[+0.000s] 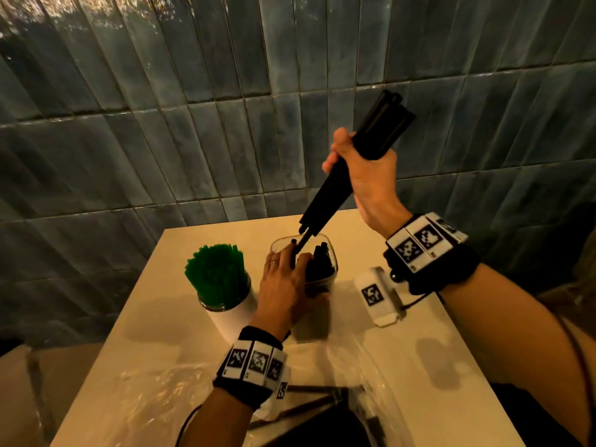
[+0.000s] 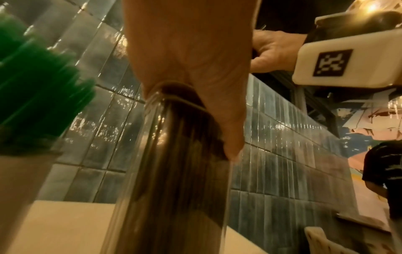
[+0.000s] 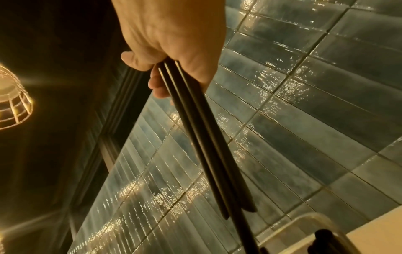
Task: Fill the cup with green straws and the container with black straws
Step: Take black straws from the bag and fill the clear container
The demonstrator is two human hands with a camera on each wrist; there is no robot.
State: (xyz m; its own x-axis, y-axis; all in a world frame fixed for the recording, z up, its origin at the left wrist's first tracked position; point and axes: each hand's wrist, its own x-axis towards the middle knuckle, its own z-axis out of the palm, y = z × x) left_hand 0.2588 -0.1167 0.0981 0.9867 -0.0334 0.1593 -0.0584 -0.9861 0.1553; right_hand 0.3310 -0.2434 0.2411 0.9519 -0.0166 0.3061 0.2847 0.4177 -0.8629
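My right hand (image 1: 361, 162) grips a bundle of black straws (image 1: 335, 185) slanted down toward the clear container (image 1: 329, 253); one straw's lower end reaches into its mouth. In the right wrist view the black straws (image 3: 202, 134) run from my fingers down to the container rim (image 3: 304, 221). My left hand (image 1: 287, 282) wraps around the container, which holds several black straws (image 1: 319, 262). The left wrist view shows my thumb (image 2: 219, 120) on the container wall (image 2: 174, 189). A white cup (image 1: 232, 314) packed with green straws (image 1: 216, 272) stands left of it.
Crinkled clear plastic wrap (image 1: 371, 375) with a few dark straws (image 1: 316, 403) lies at the near edge of the cream table (image 1: 451, 366). A tiled wall (image 1: 161, 140) rises right behind the table. A person in dark clothes (image 2: 385, 171) stands far right.
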